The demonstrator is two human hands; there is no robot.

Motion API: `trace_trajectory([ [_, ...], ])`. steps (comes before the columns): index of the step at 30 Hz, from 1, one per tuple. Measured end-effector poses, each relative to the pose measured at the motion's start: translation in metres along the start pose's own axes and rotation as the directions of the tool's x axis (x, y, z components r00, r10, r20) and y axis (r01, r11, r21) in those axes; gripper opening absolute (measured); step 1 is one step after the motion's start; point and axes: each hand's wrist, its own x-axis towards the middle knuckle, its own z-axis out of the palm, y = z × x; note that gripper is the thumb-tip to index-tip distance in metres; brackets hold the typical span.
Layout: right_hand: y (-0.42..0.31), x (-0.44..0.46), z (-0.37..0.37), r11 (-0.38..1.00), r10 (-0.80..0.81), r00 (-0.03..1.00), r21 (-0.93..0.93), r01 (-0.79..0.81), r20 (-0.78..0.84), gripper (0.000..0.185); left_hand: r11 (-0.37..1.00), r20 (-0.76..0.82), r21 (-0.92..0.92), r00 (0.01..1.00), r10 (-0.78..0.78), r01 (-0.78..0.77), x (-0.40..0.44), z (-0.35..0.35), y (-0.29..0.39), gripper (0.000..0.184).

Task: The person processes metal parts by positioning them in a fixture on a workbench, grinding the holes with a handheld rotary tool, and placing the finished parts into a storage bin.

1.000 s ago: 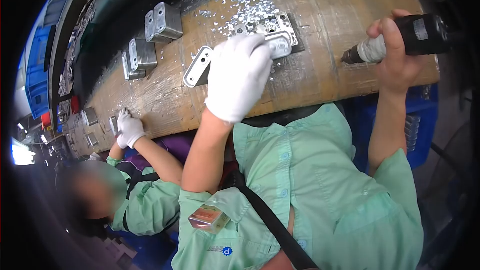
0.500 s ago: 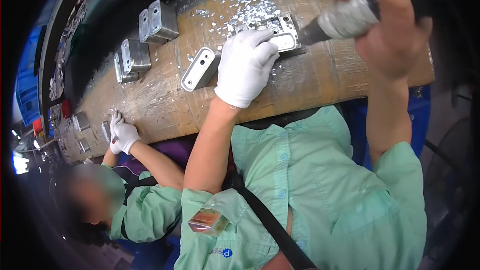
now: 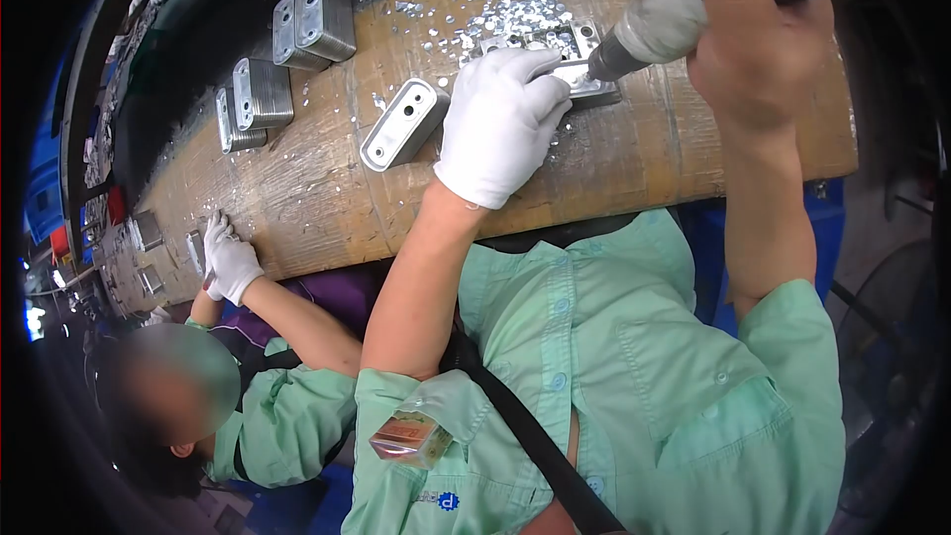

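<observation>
My left hand (image 3: 503,129), in a white glove, has its fingers closed over a flat silver metal part (image 3: 573,72) seated in a metal fixture (image 3: 598,94). The fingers cover much of the part. My bare right hand (image 3: 758,54) is wrapped round a handheld power tool (image 3: 662,25), its front bound in pale wrapping. The tool's dark tapered nose meets the right end of the part. Just left of my gloved hand lies a stack of oblong silver plates (image 3: 404,125) with holes in the top one.
Small shiny discs (image 3: 505,0) are scattered behind the fixture on the brown covered table (image 3: 654,154). More plate stacks (image 3: 325,20) (image 3: 263,94) stand at the back left. A co-worker's gloved hands (image 3: 233,263) are at the table's left end, beside small metal parts (image 3: 145,231).
The power tool has moved left and down, so its nose now meets the part. My left hand stays over the part. The co-worker's hands have shifted slightly.
</observation>
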Motion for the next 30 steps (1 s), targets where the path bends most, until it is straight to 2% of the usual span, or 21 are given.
trace_trajectory([
  [2, 0.002, 0.000, -0.002, 0.999, 0.001, 0.998, -0.042, 0.002, 0.071, 0.021, 1.000, 0.008, -0.002, 1.000, -0.006, 0.006, -0.001, 0.001, 0.001, 0.018],
  [5, 0.013, 0.003, -0.003, 0.995, -0.008, 0.996, -0.099, 0.016, 0.085, 0.020, 1.000, 0.016, -0.006, 1.000, -0.013, 0.013, -0.001, 0.000, 0.001, 0.017],
  [6, 0.017, 0.003, -0.002, 0.994, -0.042, 0.996, -0.099, 0.050, 0.081, 0.020, 1.000, 0.013, -0.006, 1.000, -0.012, 0.012, -0.001, 0.000, 0.001, 0.017],
  [11, -0.003, 0.001, 0.010, 1.000, 0.023, 1.000, 0.018, -0.023, 0.001, 0.024, 1.000, -0.028, -0.015, 1.000, -0.009, 0.008, -0.004, 0.003, 0.000, 0.018],
  [12, -0.004, 0.001, 0.010, 1.000, -0.005, 1.000, 0.026, 0.004, 0.015, 0.025, 1.000, -0.039, -0.017, 0.999, -0.009, 0.008, -0.005, 0.004, 0.000, 0.018],
  [16, 0.005, 0.001, 0.014, 1.000, -0.012, 0.999, 0.006, 0.012, 0.040, 0.025, 1.000, -0.072, -0.014, 0.997, -0.018, 0.017, -0.008, 0.007, -0.002, 0.019],
  [19, 0.006, -0.001, 0.018, 0.996, -0.038, 0.997, -0.077, 0.043, 0.066, 0.022, 1.000, -0.099, -0.018, 0.995, -0.006, 0.005, -0.009, 0.008, -0.002, 0.020],
  [25, 0.013, 0.003, 0.009, 0.992, 0.108, 0.986, -0.071, -0.099, 0.125, 0.020, 1.000, -0.097, -0.014, 0.995, 0.001, -0.002, -0.008, 0.008, -0.003, 0.020],
  [28, 0.012, 0.001, 0.008, 0.994, 0.084, 0.989, -0.077, -0.075, 0.120, 0.020, 1.000, -0.074, -0.027, 0.997, -0.008, 0.006, -0.008, 0.007, -0.004, 0.023],
  [30, 0.011, 0.000, 0.012, 0.998, 0.058, 0.992, -0.025, -0.056, 0.108, 0.020, 0.995, 0.032, -0.070, 0.997, -0.071, 0.073, -0.004, 0.001, -0.002, 0.032],
])
